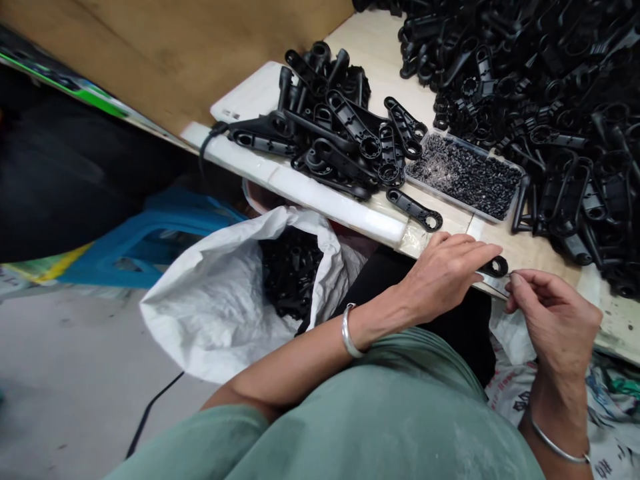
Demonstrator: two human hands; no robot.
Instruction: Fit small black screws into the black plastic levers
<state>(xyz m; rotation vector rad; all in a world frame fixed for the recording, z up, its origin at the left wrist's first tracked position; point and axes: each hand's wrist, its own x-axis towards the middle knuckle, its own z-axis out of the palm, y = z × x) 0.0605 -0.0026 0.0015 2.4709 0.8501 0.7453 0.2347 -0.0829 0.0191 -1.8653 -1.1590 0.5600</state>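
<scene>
My left hand [443, 275] is closed over a black plastic link arm [495, 267], whose ring-shaped end sticks out past my fingers at the table's front edge. Most of that arm is hidden under the hand. Just right of the ring, my right hand [557, 313] pinches thumb against fingers; whatever is between them is too small to make out. Another black link arm [414, 209] lies by itself on the table, beyond my left hand. Behind it stands a clear plastic box [463, 200] full of tiny dark pieces.
Black plastic parts are heaped left of the box [350, 127], with a much larger heap [500, 80] behind and to its right. Below the table's white edge [320, 193], a white sack [200, 307] holds more black parts. A blue plastic stool [125, 233] stands further left.
</scene>
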